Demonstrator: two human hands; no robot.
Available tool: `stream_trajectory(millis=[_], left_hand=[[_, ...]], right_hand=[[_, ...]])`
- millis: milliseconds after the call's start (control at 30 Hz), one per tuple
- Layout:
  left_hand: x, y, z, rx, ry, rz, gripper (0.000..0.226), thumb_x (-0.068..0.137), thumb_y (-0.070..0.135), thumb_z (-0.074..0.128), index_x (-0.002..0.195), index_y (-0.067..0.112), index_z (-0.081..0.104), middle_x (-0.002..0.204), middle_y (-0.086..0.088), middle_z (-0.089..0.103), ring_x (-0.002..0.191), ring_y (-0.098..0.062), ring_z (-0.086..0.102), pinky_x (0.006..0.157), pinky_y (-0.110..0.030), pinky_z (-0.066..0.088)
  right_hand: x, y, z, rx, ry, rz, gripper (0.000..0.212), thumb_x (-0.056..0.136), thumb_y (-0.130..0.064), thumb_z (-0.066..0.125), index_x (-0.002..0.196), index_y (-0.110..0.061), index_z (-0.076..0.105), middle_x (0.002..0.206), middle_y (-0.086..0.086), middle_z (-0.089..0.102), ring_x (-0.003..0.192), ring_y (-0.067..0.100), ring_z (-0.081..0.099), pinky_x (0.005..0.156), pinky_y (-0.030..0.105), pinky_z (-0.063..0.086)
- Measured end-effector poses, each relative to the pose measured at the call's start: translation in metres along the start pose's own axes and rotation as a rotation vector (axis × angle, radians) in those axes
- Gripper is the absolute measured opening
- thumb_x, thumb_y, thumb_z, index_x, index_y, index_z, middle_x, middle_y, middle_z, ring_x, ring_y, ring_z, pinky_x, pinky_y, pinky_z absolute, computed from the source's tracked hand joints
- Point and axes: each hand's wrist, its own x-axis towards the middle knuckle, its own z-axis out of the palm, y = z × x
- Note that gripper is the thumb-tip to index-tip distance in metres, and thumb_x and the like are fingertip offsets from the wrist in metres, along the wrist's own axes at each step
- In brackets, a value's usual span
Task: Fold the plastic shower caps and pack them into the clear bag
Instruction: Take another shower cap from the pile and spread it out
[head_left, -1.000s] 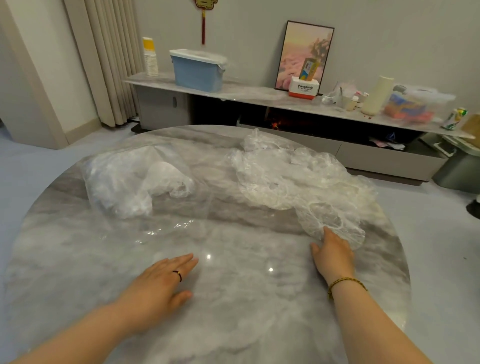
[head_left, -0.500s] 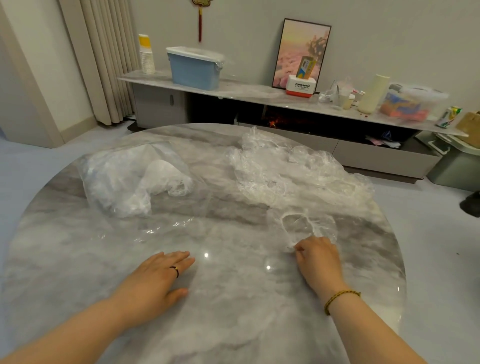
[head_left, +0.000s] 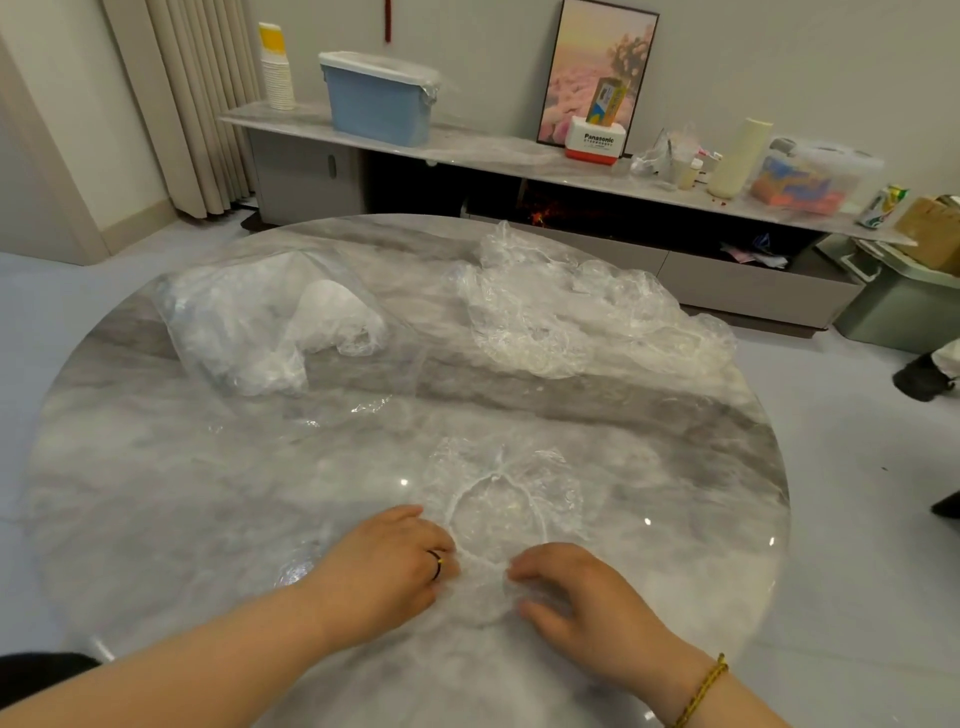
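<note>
Because the cap (head_left: 498, 514) is thin clear film gathered on an elastic hem, we treat it as nearly weightless, limp and slippery on the polished desk (head_left: 156, 493). It lies spread out at the near side of the desk with its hem ring showing on top. It is well apart from the pile (head_left: 582, 322) of loose caps at the far right and from the bag (head_left: 260, 327) at the far left, which holds white crumpled material.

The left grip (head_left: 384, 566) curls onto the near hem from the left. The right grip (head_left: 582, 597) curls onto it from the right, and crumpled film sits between the two. Both appear clamped on the hem, though the fingertips are partly hidden.

We judge the hem to be the correct hold, as it is the only part with body. The crown film is likely to stretch, cling and tear under a hard pull. We expect trapped air to resist folding, so we press the film flat before each fold. Quick motion may shift it.
</note>
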Motion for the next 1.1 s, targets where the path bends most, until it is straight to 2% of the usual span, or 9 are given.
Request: stream_trajectory(millis=[100,167,267,367,467,667,867,1000,1100], left_hand=[[0.001,-0.003,0.002,-0.112,0.035,-0.166,0.037,0.07,0.042,0.036,0.053,0.03,0.067,0.068,0.023,0.066,0.06,0.002,0.063,0.055,-0.009,0.044],[0.004,-0.011,0.006,-0.199,0.038,-0.302,0.058,0.07,0.055,0.023,0.072,0.018,0.068,0.081,0.012,0.068,0.076,-0.006,0.063,0.068,-0.02,0.048],[0.007,-0.015,0.004,-0.403,-0.052,-0.45,0.077,0.063,0.067,0.018,0.084,0.009,0.065,0.082,-0.003,0.065,0.079,-0.015,0.057,0.073,-0.028,0.044],[0.01,-0.013,-0.002,-0.624,-0.016,-0.571,0.061,0.075,0.059,0.044,0.077,0.001,0.063,0.067,-0.003,0.054,0.062,-0.011,0.046,0.064,-0.024,0.039],[0.013,-0.012,-0.003,-0.746,0.03,-0.688,0.032,0.091,0.024,0.056,0.065,0.005,0.059,0.057,0.01,0.055,0.058,-0.001,0.05,0.067,-0.023,0.042],[0.015,-0.005,-0.009,-0.689,0.051,-0.832,0.036,0.092,0.03,0.053,0.061,0.012,0.048,0.044,0.009,0.052,0.043,-0.001,0.05,0.058,-0.025,0.041],[0.016,0.003,-0.024,-0.022,-0.069,-0.71,0.016,0.091,0.043,0.05,0.089,0.03,0.041,0.063,0.012,0.045,0.07,-0.012,0.052,0.051,-0.015,0.028],[0.012,-0.005,-0.004,0.093,0.384,-0.269,0.022,0.077,0.027,0.058,0.098,0.021,0.052,0.084,-0.001,0.066,0.085,-0.015,0.049,0.081,-0.026,0.036],[0.011,0.005,0.008,0.134,0.263,-0.04,0.034,0.094,0.031,0.033,0.107,0.019,0.063,0.109,-0.004,0.068,0.107,-0.016,0.047,0.104,-0.029,0.021]], right_hand=[[0.0,0.002,-0.009,-0.05,-0.214,0.03,0.081,0.059,-0.06,0.034,0.131,-0.025,0.045,0.12,-0.024,0.034,0.112,-0.013,0.028,0.092,-0.006,0.016],[0.001,0.005,-0.013,-0.109,-0.249,0.063,0.088,0.055,-0.063,0.027,0.135,-0.026,0.038,0.123,-0.022,0.033,0.115,-0.009,0.028,0.09,-0.006,0.015],[0.007,0.007,-0.015,-0.113,-0.118,0.117,0.059,0.077,-0.053,0.038,0.126,-0.023,0.05,0.122,-0.012,0.05,0.115,0.001,0.044,0.087,0.0,0.025],[0.016,0.007,-0.017,0.075,0.043,0.236,0.016,0.091,-0.023,0.053,0.09,-0.012,0.065,0.086,-0.006,0.063,0.083,0.003,0.056,0.075,0.011,0.039],[0.025,0.004,-0.015,0.241,0.129,0.364,0.026,0.09,-0.018,0.054,0.066,-0.01,0.059,0.063,-0.004,0.062,0.063,0.001,0.055,0.064,0.016,0.042],[0.032,0.001,-0.008,0.289,0.167,0.473,0.03,0.09,-0.018,0.054,0.061,-0.02,0.052,0.053,-0.005,0.055,0.056,0.01,0.056,0.067,0.032,0.051],[0.037,-0.002,-0.001,0.087,0.114,0.433,0.009,0.089,-0.018,0.052,0.081,-0.019,0.055,0.071,-0.01,0.054,0.072,0.012,0.055,0.069,0.024,0.046],[0.039,-0.004,0.0,-0.018,0.097,0.401,0.011,0.093,-0.02,0.048,0.097,-0.016,0.057,0.069,-0.011,0.048,0.074,0.011,0.049,0.057,0.015,0.036],[0.04,-0.006,0.0,-0.084,0.08,0.405,0.013,0.093,-0.023,0.046,0.104,-0.018,0.051,0.073,-0.009,0.048,0.075,0.013,0.047,0.057,0.022,0.034]])
